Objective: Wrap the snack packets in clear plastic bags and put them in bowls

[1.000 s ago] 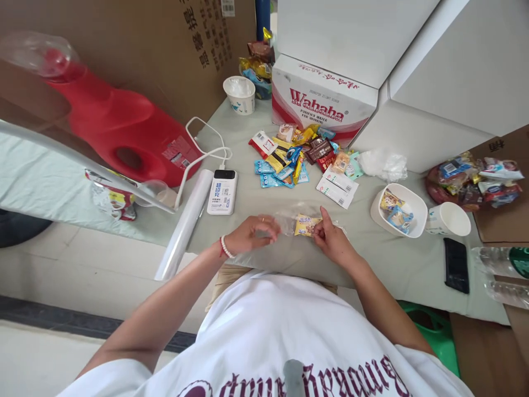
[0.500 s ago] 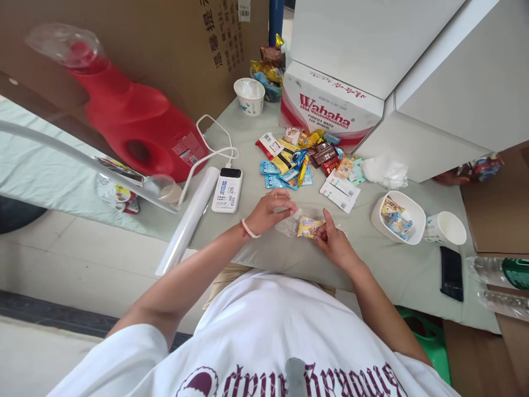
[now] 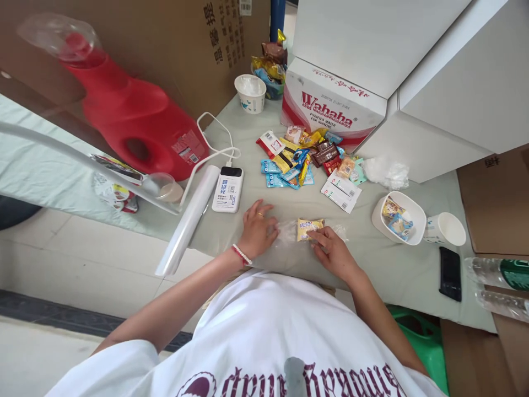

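A yellow wrapped snack packet lies on a clear plastic film or bag on the table, close to my body. My right hand rests its fingertips on the packet's right end, with index finger stretched and thumb apart from it. At the film's left end is my left hand, palm down, its fingers spread and slightly bent. Some fingertips touch or nearly touch the film; I cannot tell which. Beyond the hands lies a pile of wrapped snacks, with white sachets at its near right.
On the left are a power bank, a film roll and a red jug. To the right stand a white bowl with packets, a paper cup and a phone. A Wahaha carton stands behind.
My left hand has moved left and nearer my body, its fingers now spreading on the table. My right index finger has come down onto the packet. The plastic lies flatter and wider.
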A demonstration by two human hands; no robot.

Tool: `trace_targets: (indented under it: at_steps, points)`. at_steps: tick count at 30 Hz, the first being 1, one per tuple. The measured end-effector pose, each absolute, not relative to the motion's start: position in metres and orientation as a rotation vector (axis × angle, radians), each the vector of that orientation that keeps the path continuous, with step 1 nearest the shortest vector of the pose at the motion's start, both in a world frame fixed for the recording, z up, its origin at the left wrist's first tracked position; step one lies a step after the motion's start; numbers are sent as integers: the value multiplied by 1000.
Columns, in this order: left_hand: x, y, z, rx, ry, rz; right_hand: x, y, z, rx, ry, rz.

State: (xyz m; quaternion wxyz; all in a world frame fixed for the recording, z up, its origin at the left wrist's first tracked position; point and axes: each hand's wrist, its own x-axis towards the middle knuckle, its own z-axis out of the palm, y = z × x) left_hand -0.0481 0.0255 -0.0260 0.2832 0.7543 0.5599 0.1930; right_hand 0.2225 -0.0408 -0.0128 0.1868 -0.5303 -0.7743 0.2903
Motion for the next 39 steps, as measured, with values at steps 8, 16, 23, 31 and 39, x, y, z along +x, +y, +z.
trace_targets:
  at_steps: [8,16,23,31,39]
  points:
    - [9,28,1,1383,1075,487,217,-47,-15,-1442,-2122,826]
    - [62,23,-14,2151,1183,338,233,-54,-28,-1827,-1638,505]
    - [58,16,-18,2263,1282,480,256,-31,-48,-2038,-1554,349]
    - [55,29,-33,1921,1323,602,217,-12,5,-1647,-1632,710]
    - [42,51,-44,1850,1266,322,192,-42,-2,-1571,-1939,532]
